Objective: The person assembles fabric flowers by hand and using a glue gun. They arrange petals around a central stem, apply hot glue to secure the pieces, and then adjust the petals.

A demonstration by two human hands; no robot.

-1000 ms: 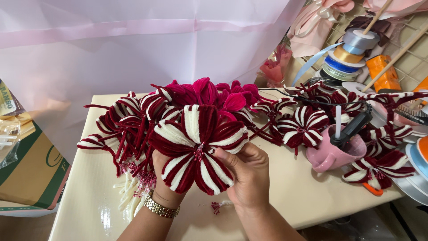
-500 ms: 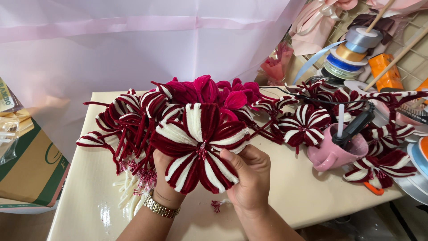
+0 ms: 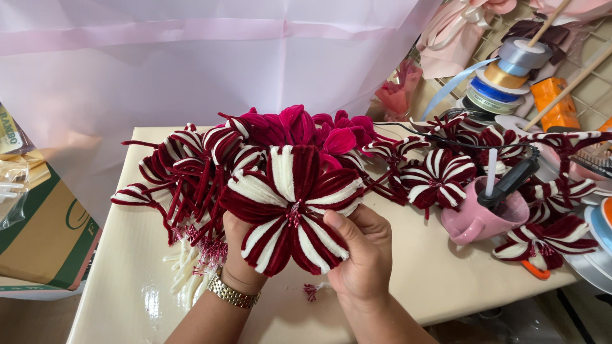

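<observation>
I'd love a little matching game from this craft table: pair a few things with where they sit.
Things:
1. striped flower
2. pink cup
3. ribbon spools
4. cardboard box

Places:
A. far left, beside the table
B. held in both hands
C. stacked on a stick, upper right
D. on the table, right of the hands

Pairs: 1-B, 2-D, 3-C, 4-A

Single head view: looks down and forward, close over hands (image 3: 306, 255) at table (image 3: 421, 286) edge.
</observation>
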